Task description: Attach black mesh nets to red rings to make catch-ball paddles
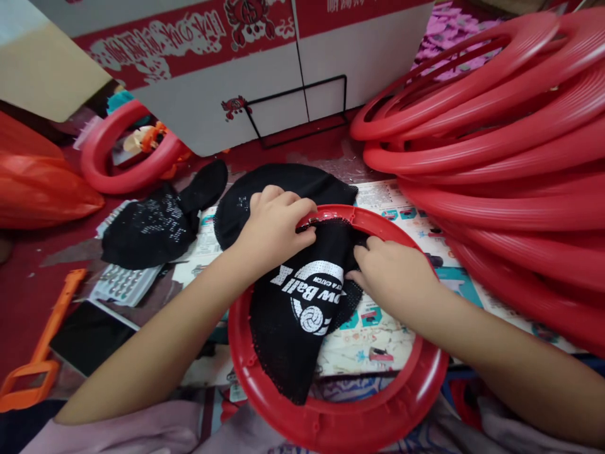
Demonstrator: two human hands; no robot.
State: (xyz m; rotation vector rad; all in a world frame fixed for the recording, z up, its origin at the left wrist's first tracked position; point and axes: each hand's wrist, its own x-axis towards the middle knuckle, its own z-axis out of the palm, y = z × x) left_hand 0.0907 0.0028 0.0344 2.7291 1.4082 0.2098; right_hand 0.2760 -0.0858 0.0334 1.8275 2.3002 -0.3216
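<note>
A red plastic ring [340, 416] lies in front of me, partly on my lap. A black mesh net [293, 315] with white printed lettering is draped across it. My left hand [274, 224] is closed, pinching the net against the ring's far rim. My right hand [392, 277] is closed too, its fingertips pressing the net's edge inside the ring. More black mesh [283, 183] lies just beyond the ring, under my left hand.
A tall stack of red rings [510, 157] fills the right side. Another black net [151, 227], a grey perforated piece [125, 284], a dark phone [89, 337] and an orange tool [42, 353] lie left. A red-and-white cardboard box [246, 69] stands behind; one red ring [123, 157] leans beside it.
</note>
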